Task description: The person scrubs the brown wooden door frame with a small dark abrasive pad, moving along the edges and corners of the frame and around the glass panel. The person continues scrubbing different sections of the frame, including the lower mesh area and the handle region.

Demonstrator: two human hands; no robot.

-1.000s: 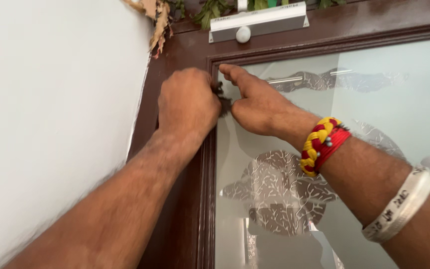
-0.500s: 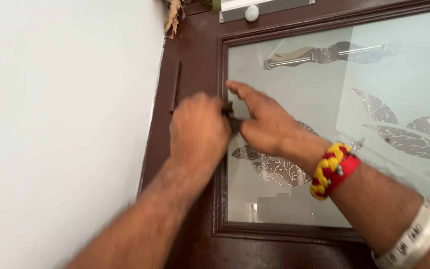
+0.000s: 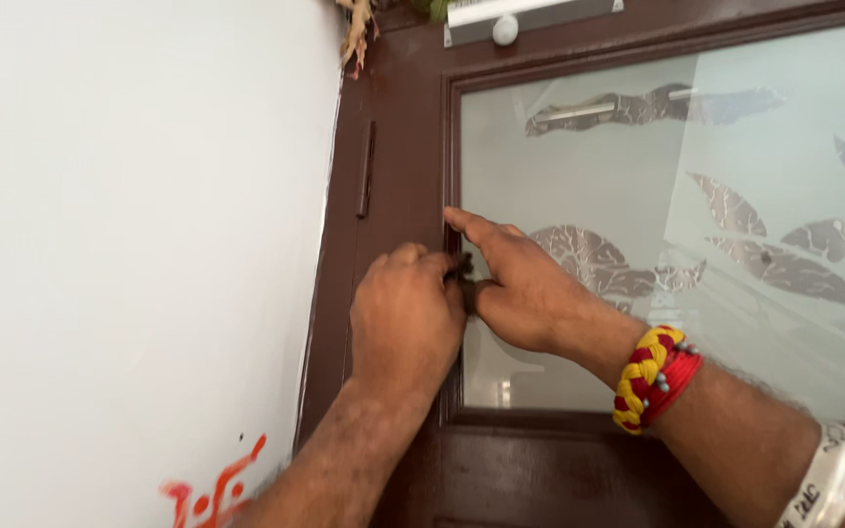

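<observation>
Left hand is curled shut and right hand, forefinger out toward eleven o'clock, pinches closed on a small dark strip against the door beside its glass pane.

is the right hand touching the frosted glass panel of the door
Touching. In the head view the right hand lies flat against the frosted glass panel, its forefinger stretched along the pane's left edge by the brown frame, with no gap showing.

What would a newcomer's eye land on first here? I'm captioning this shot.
Two hands meet at the left edge of the frosted glass pane: the left hand and right hand pinch a small dark thing against the brown door frame. A red-and-yellow braided wristband stands out.
</observation>
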